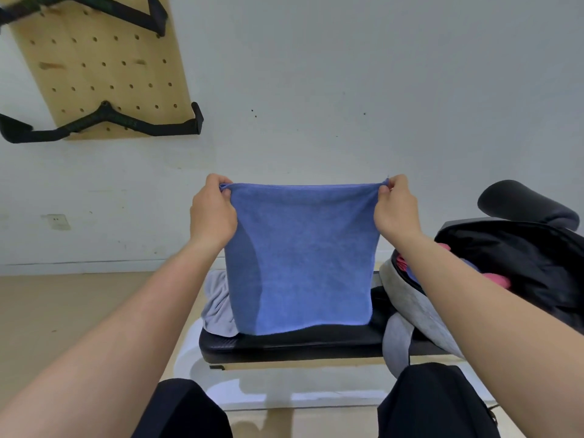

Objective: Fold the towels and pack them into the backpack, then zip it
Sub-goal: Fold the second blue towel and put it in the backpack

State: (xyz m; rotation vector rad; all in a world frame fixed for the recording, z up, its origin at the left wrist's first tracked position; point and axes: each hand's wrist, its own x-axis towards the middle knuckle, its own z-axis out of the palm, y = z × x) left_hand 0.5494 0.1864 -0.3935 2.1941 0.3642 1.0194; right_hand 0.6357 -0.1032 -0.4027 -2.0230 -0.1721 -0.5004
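Left hand (213,210) and right hand (396,207) each pinch a top corner of the blue towel (303,257), which hangs over the black bench (294,343). A grey towel (216,308) lies at the bench's left edge and the open backpack (521,260) at its right end. A pegboard (101,67) hangs on the white wall (347,74).

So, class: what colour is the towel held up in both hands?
Blue, plain, with no pattern: the towel shows clearest in the head view.

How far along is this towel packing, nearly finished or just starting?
Partway. Pink cloth already lies inside the open backpack. The left hand and right hand pinch the top corners of the blue towel, apparently mid-fold. A pale grey towel waits on the bench; the backpack is not yet zipped.
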